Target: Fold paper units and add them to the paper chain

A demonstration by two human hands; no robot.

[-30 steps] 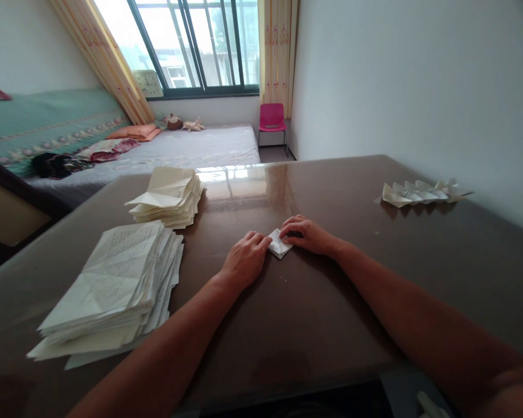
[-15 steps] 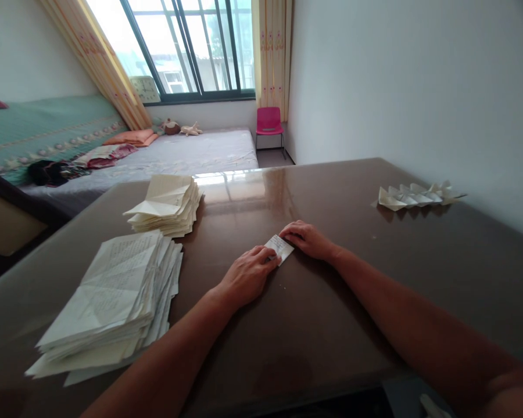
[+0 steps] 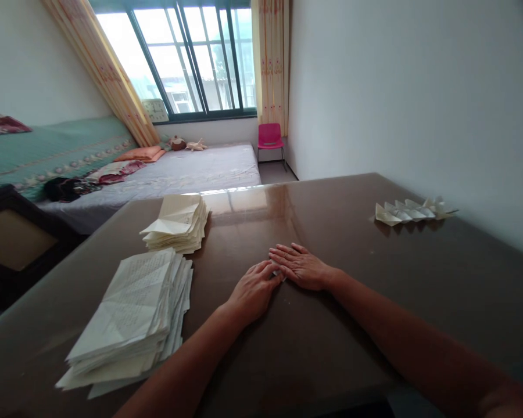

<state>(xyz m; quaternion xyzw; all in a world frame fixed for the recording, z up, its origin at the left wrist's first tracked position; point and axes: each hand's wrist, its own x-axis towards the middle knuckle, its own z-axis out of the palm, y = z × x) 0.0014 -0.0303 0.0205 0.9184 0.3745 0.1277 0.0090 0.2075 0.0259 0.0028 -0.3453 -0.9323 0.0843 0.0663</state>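
A small folded paper [image 3: 280,276] with writing on it lies on the brown table, mostly covered by my hands. My left hand [image 3: 253,289] holds it down at the left, its fingers and thumb closed against it. Across its far side my right hand [image 3: 304,268] lies flat, fingers stretched out and slightly spread, the fingertips reaching my left fingers. Left of my arms sits a tall stack of creased handwritten sheets [image 3: 133,296]. A smaller stack of cream paper [image 3: 178,217] stands behind it.
Near the wall at the right of the table [image 3: 344,215] stands a row of several folded paper pieces [image 3: 412,212]. Beyond the table are a bed [image 3: 226,165] and a pink chair [image 3: 269,136]. A dark chair back [image 3: 13,229] is at the left edge.
My right hand has gone from curled fingers at the paper's far corner to lying flat over it. Less of the paper shows. The whole view has tilted up a little.
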